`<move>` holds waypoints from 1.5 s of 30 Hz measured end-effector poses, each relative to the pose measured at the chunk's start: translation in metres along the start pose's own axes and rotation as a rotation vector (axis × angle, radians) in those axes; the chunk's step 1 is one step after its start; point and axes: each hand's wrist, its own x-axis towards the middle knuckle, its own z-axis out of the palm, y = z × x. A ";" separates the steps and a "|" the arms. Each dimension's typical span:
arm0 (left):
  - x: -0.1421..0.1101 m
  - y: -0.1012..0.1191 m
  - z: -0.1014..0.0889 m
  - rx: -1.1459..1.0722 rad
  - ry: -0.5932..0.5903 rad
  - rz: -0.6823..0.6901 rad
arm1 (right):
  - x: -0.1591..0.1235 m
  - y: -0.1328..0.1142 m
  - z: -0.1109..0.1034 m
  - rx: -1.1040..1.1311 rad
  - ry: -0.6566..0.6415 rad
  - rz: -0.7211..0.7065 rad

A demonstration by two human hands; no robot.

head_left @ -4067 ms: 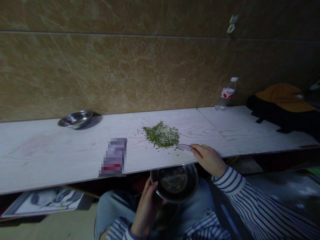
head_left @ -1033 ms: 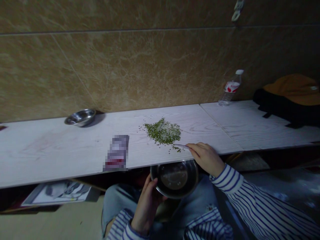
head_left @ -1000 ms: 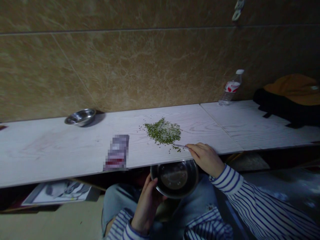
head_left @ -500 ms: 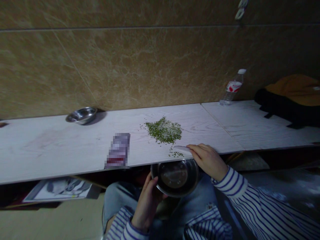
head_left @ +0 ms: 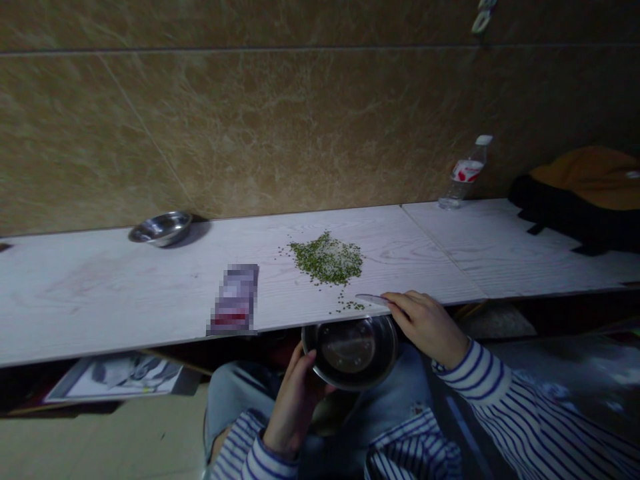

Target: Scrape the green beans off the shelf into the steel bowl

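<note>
A pile of small green beans mixed with white grains (head_left: 327, 258) lies on the pale wooden board (head_left: 125, 293). A small cluster of green beans (head_left: 347, 307) sits by the board's front edge. My right hand (head_left: 427, 325) is closed on a thin flat card (head_left: 371, 299) whose edge rests beside that cluster. My left hand (head_left: 295, 400) grips the rim of a steel bowl (head_left: 350, 350), held just under the board's edge above my lap.
A second steel bowl (head_left: 161, 229) stands at the back left against the tiled wall. A blurred packet (head_left: 235, 308) lies near the front edge. A water bottle (head_left: 465, 173) and a dark bag with orange cloth (head_left: 583, 197) occupy the right side. Papers (head_left: 115, 383) lie below the board.
My right hand has drawn the card toward the board's front edge, pulling a small cluster of green beans away from the pile. The bowl stays under the edge.
</note>
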 end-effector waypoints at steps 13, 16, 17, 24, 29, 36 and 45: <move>-0.004 0.002 0.006 -0.018 -0.026 -0.008 | -0.001 -0.011 0.000 0.000 -0.007 -0.032; -0.005 0.004 0.008 -0.006 -0.020 -0.009 | -0.002 -0.013 0.000 0.008 -0.015 -0.042; -0.005 0.004 0.008 -0.007 -0.025 -0.009 | -0.003 -0.014 0.000 0.014 -0.016 -0.044; -0.003 0.002 0.005 -0.002 -0.023 -0.009 | -0.005 -0.017 -0.002 0.037 -0.007 -0.046; -0.004 0.002 0.006 0.015 -0.005 -0.015 | -0.006 -0.024 -0.001 0.045 -0.012 -0.060; -0.003 0.003 0.006 0.008 -0.034 -0.012 | -0.006 -0.025 -0.003 0.055 0.007 -0.076; -0.001 0.001 0.002 0.004 -0.040 -0.004 | 0.002 -0.022 -0.001 0.022 0.018 -0.026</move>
